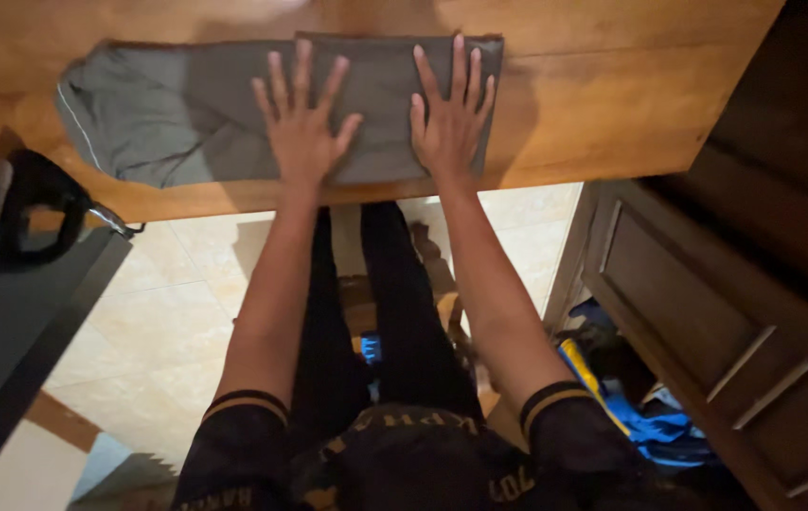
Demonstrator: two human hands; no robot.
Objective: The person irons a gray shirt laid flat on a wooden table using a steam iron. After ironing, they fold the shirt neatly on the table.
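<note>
A grey garment (177,114), folded into a long flat strip, lies along the near edge of a wooden table (593,95). My left hand (301,123) rests flat on its middle with fingers spread. My right hand (451,118) presses flat on the garment's right end, fingers apart, close beside the left. Neither hand grips anything. The garment's left end is rumpled and shows a thin white stripe.
A wooden cabinet with metal drawer handles (745,360) stands at the right. Blue and yellow fabric (631,407) lies on the floor by it. A dark chair or case with a black handle (35,208) sits at the left over pale tiles (158,322).
</note>
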